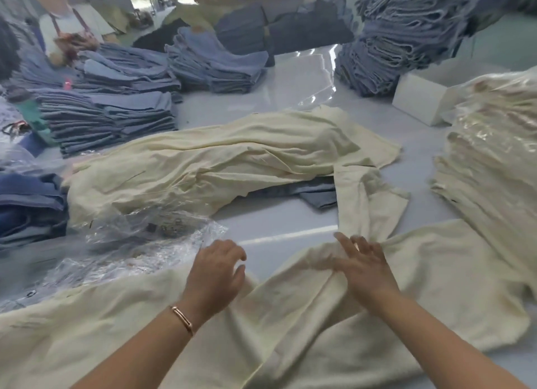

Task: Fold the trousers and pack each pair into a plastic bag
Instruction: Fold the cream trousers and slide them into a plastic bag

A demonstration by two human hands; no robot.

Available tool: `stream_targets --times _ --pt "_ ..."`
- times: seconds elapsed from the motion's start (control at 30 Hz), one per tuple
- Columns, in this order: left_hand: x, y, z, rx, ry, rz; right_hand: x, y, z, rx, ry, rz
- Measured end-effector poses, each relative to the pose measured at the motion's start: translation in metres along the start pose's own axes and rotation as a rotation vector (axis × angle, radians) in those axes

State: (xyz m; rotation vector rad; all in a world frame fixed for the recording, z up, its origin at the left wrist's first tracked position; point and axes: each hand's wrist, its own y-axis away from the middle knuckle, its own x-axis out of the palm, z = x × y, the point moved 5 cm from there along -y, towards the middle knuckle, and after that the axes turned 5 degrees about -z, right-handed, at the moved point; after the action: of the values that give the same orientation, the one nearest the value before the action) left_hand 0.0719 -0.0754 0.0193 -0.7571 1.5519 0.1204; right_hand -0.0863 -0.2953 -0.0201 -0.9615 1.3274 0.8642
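Cream trousers (290,324) lie spread across the near edge of the white tabletop (276,223), unfolded, with both forearms reaching over them; the left hand (216,275), a thin bracelet (183,320) on its wrist, hovers over the cloth with fingers (236,256) loosely curled and nothing in them; the right hand (364,263) lies flat on a bunched fold of the same cloth, fingers spread and fairly straight, pressing rather than gripping. Just left of the left fingers lies a crumpled clear plastic bag (139,234), flat on the tabletop, with nothing visible inside it; beyond both hands a second cream pair (220,162) sprawls over a small blue garment (313,194). Far to the right of the right fingers rises a stack of bagged cream trousers (491,156), each folded pair inside glossy film; a white box (421,98) stands behind it. Folded blue trousers (107,118) are piled beyond the left fingers.
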Motion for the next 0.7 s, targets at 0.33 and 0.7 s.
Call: stream_targets --times 0.33,0.7 --pt "0.058 0.008 -0.01 -0.437 -0.289 0.386 -0.015 -0.037 -0.091 -0.281 0.222 -0.03" --pt "-0.005 -0.003 0.025 -0.84 -0.249 0.062 -0.103 0.027 -0.128 -0.423 -0.212 -0.832"
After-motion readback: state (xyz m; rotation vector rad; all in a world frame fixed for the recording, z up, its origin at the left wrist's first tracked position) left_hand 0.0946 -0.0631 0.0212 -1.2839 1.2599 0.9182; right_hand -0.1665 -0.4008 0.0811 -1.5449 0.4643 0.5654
